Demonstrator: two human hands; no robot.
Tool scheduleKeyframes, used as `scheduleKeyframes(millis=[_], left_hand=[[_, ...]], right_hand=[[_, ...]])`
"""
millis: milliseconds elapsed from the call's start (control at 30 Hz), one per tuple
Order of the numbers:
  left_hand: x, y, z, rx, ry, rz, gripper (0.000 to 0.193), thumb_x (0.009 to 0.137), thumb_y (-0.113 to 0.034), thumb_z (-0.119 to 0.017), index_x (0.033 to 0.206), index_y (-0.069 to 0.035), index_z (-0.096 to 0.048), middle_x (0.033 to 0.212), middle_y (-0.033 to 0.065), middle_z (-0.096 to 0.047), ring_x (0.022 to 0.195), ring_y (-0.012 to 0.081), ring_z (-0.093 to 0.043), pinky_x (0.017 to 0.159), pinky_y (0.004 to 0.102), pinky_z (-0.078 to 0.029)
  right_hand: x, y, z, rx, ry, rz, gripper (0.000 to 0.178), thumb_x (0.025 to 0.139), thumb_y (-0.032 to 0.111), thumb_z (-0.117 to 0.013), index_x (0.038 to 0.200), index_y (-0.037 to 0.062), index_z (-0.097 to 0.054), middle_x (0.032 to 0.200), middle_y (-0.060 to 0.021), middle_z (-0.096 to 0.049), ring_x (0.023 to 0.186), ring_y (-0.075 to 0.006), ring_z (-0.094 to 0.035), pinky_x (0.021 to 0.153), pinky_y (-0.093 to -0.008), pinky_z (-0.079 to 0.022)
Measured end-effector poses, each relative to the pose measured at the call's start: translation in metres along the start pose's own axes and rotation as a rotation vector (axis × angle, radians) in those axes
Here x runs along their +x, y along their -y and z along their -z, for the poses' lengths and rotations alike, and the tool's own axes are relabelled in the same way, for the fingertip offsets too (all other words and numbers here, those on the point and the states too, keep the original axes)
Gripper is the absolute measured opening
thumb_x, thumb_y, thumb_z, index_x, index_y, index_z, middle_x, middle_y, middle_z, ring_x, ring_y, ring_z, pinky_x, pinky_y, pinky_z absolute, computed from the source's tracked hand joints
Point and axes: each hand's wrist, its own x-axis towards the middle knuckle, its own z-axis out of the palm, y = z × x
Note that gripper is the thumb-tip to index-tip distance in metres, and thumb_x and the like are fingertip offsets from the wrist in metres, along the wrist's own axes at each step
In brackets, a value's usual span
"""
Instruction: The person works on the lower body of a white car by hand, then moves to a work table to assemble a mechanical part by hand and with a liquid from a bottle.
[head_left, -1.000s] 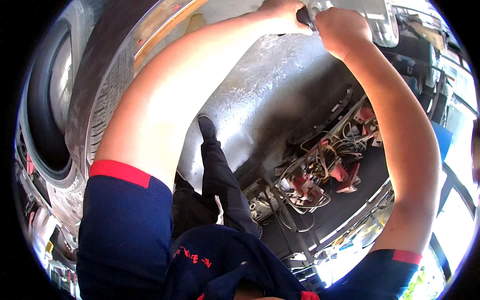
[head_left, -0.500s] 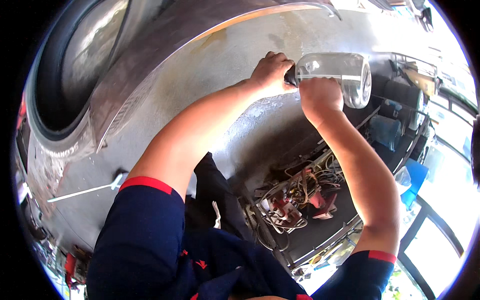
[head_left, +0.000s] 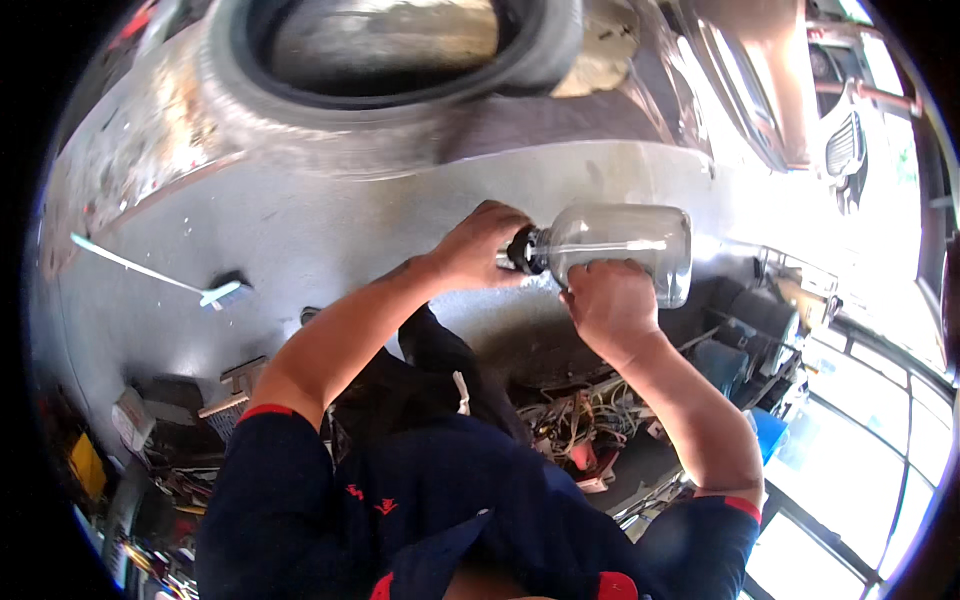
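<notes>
A big clear bottle [head_left: 620, 238] lies sideways in the air in front of me, its neck toward the left and its flat bottom toward the right. My right hand [head_left: 612, 300] is closed on the near side of its body. The fingers of my left hand [head_left: 485, 245] wrap round a black cap [head_left: 523, 250] at the neck. Whether the cap is tight or loose on the neck, I cannot tell. Inside the bottle no contents can be made out through the glare.
Beyond my hands is a large tire [head_left: 390, 110] beside a dark curved car panel [head_left: 590, 130]. A long-handled brush [head_left: 222, 292] lies on the grey floor [head_left: 330, 240] at left. Near my right forearm, tangled cables [head_left: 590, 420] fill a cart. Windows line the right.
My view has swung to the left, so the tire sits more central and the brush shows fully. Bottle and hands appear lower and further left; more of the black cap and neck shows.
</notes>
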Motion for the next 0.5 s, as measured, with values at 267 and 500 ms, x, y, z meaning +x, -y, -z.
scheduleKeyframes(millis=[267,500], left_hand=[[-0.184,-0.065,0.165,0.055,-0.322,0.07,0.076,0.064,-0.025,-0.092,0.13,-0.002,-0.062,0.125,0.0176,-0.065,0.12,0.0388,-0.057,0.106,0.0466,-0.047],[-0.329,-0.113,0.283,0.18,-0.625,0.086,0.079,0.063,-0.021,-0.093,0.131,0.0,-0.061,0.125,0.0169,-0.066,0.119,0.036,-0.058,0.104,0.0442,-0.049]], right_hand=[[-0.026,0.197,0.117,-0.194,-0.164,0.27,0.014,0.085,0.026,-0.072,0.086,0.0116,-0.073,0.082,-0.009,-0.072,0.081,-0.028,-0.071,0.083,-0.0404,-0.053],[-0.035,0.359,0.233,-0.54,-0.467,0.594,0.011,0.079,0.018,-0.067,0.08,0.0118,-0.076,0.077,-0.0076,-0.073,0.077,-0.0208,-0.07,0.079,-0.0353,-0.047]])
